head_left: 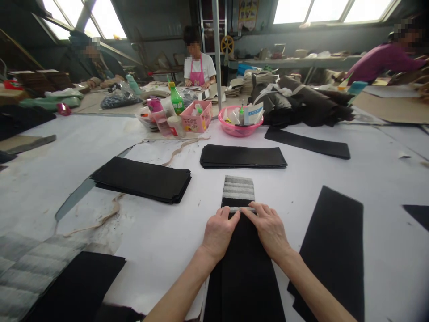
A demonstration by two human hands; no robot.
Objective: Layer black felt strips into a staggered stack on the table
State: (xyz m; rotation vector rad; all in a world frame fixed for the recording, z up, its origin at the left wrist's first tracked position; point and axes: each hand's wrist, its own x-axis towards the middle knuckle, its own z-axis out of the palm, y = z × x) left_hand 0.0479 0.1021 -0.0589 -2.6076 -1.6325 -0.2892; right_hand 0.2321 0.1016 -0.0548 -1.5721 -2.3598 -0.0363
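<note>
Straight in front of me a long black sheet (pixel 250 268) runs away from my body, with a narrow grey strip along its far edge. My left hand (pixel 219 228) holds that edge on the left, thumb and fingers pressed together on it. From the right, my right hand (pixel 270 226) pinches the same edge, its thumb close to the left one. Just beyond my fingertips lies a piece with grey and white stripes (pixel 238 188), its near part black. Whether it is joined to the sheet cannot be seen.
Black stacks lie at left (pixel 142 179) and beyond my hands (pixel 243 156); black sheets (pixel 335 250) lie right. Farther back stand a pink basket (pixel 239 129), a pink box (pixel 197 118) and a green bottle (pixel 176 99). A pole (pixel 217 58) rises there. Several people work around the tables.
</note>
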